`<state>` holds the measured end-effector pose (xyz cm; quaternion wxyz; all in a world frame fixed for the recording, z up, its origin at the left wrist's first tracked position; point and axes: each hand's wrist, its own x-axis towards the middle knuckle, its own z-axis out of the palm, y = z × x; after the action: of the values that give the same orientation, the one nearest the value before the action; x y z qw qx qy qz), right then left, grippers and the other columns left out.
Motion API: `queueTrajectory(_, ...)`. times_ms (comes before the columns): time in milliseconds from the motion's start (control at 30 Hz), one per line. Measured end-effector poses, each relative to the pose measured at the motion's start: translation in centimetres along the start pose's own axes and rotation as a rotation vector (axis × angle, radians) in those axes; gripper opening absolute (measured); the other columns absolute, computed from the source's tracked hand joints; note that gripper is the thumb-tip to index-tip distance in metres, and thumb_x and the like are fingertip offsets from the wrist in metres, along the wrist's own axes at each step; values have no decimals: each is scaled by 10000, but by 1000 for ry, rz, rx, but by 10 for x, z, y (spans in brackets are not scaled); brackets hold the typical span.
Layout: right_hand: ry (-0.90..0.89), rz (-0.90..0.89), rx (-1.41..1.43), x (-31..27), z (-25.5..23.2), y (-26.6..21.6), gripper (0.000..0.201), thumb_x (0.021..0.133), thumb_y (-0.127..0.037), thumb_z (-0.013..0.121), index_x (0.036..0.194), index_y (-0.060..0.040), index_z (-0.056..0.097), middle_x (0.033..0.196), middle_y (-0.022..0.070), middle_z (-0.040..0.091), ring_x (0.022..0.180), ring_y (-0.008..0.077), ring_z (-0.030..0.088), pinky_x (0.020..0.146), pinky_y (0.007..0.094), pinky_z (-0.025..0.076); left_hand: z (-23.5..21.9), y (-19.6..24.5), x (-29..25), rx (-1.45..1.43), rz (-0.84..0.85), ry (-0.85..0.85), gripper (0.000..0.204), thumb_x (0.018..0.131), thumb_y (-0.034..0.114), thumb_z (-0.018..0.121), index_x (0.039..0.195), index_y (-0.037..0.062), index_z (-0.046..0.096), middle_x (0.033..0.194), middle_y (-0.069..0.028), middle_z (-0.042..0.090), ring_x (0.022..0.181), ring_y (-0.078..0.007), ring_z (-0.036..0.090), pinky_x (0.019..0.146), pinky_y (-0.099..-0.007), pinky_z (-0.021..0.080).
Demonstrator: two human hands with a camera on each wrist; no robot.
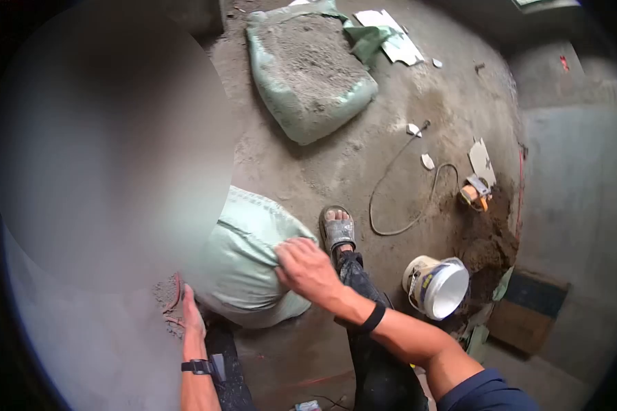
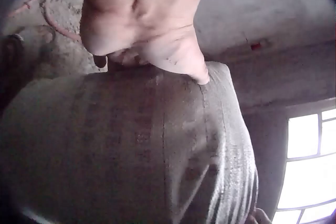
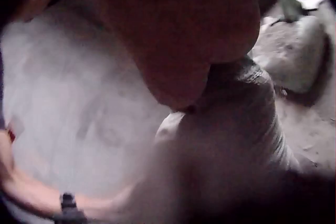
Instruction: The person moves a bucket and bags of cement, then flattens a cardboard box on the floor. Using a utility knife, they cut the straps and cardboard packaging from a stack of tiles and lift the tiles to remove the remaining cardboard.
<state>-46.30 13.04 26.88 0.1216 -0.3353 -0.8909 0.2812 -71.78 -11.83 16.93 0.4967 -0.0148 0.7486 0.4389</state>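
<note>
On bare concrete floor [image 1: 322, 178], left of a sandalled foot [image 1: 339, 231]: pale green woven sack [image 1: 247, 264], plump, rounded, creased in long folds. Gripped at its upper edge by right hand [image 1: 307, 270], fingers curled into bunched fabric. At its left side: left hand [image 1: 194, 316], thumb [image 2: 199, 77] against the coarse weave, other fingers mostly hidden; impossible to tell whether grasping. Toward floor's far edge: second sack [image 1: 301, 125], gaping, full of grey crumbly grit [image 1: 315, 58]. Near floor's right edge: orange tool [image 1: 474, 195], thin looped cord [image 1: 391, 234], white cylindrical bucket [image 1: 448, 291] beside dark loose soil [image 1: 487, 246].
</note>
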Motion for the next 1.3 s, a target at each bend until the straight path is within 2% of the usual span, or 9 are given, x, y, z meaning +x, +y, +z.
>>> queueTrajectory(33, -9, 61, 1, -14, -5, 17, 290, 787, -172, 635, 1012, -10, 552, 985, 151, 586, 984, 309, 565, 902, 390, 438, 17, 13, -9, 194, -59, 16, 780, 917, 575, 463, 1349, -72, 404, 1377, -133, 455, 1269, -224, 394, 1079, -334, 263)
queueTrajectory(67, -32, 119, 56, -21, -12, 35, 308, 800, -167, 641, 1052, -16, 548, 1015, 162, 592, 1005, 327, 560, 912, 390, 439, 24, 14, -4, 316, -54, -72, 795, 907, 582, 476, 1324, -92, 420, 1344, -150, 487, 1246, -231, 426, 1067, -337, 282)
queueTrajectory(233, -278, 330, 35, -13, -13, 160, 296, 784, -174, 654, 1031, -50, 545, 963, 167, 583, 974, 352, 555, 832, 440, 456, 125, 69, 12, 808, 115, -187, 794, 879, 560, 525, 1310, -101, 434, 1268, -232, 550, 1227, -270, 489, 1033, -365, 348)
queueTrajectory(333, -84, 220, -162, 11, -20, 220, 406, 800, -201, 658, 1160, -48, 546, 1094, 192, 598, 1057, 368, 550, 880, 439, 457, 146, 75, 60, 718, 164, -294, 724, 878, 478, 564, 1326, -75, 435, 1261, -278, 541, 1235, -306, 497, 1025, -368, 374)
queueTrajectory(433, -58, 381, -42, -2, -37, 226, 479, 809, -219, 662, 1232, -40, 526, 1178, 203, 584, 1105, 369, 542, 907, 437, 454, 161, 97, 43, 755, 123, -233, 666, 871, 429, 588, 1303, -64, 471, 1256, -263, 550, 1208, -325, 521, 1011, -375, 394)
queueTrajectory(667, -451, 708, 153, -101, -100, 231, 337, 828, -252, 635, 1090, -44, 594, 1103, 221, 616, 1053, 394, 566, 868, 463, 469, 120, 102, -13, 1206, 98, -383, 608, 837, 395, 617, 1242, -50, 533, 1232, -248, 571, 1185, -334, 537, 994, -384, 411)
queueTrajectory(867, -456, 1064, 175, -169, -154, 296, 415, 834, -268, 613, 1194, -67, 568, 1109, 218, 622, 1064, 387, 570, 893, 455, 460, 105, 174, -48, 1193, 9, -308, 494, 849, 292, 606, 1194, -60, 565, 1140, -219, 628, 1090, -269, 595, 939, -347, 446)
queueTrajectory(1000, -235, 1022, 154, -171, -115, 371, 414, 828, -258, 631, 1204, -106, 546, 1116, 198, 610, 1063, 355, 578, 887, 448, 472, 135, 199, -44, 1232, -2, -266, 456, 854, 251, 595, 1189, -58, 573, 1140, -208, 633, 1073, -278, 600, 931, -347, 451)
queueTrajectory(1300, -209, 1159, 255, -80, 33, 523, 410, 816, -219, 624, 1212, -145, 542, 1096, 162, 602, 1068, 342, 569, 884, 442, 476, 200, 192, -42, 1319, -327, -142, 445, 868, 230, 601, 1216, -46, 564, 1147, -169, 630, 1089, -236, 577, 950, -337, 434)
